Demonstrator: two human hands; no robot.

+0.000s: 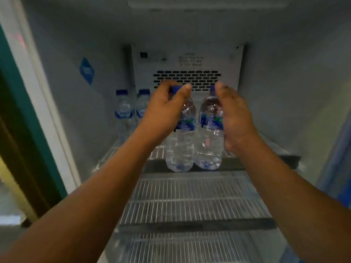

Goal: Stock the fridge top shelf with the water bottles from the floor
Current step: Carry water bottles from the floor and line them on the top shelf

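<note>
Gripping bottle necks, left hand [165, 109], right hand [236, 118]

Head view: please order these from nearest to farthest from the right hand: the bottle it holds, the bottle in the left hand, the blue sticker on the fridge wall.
1. Bottle in the right hand, held by it.
2. Bottle in the left hand, just to the left.
3. Blue sticker, far left wall.

Two bottles [193, 141] stand side by side at the shelf's [106, 158] near edge; two more bottles [131, 112] stand far left.
</note>
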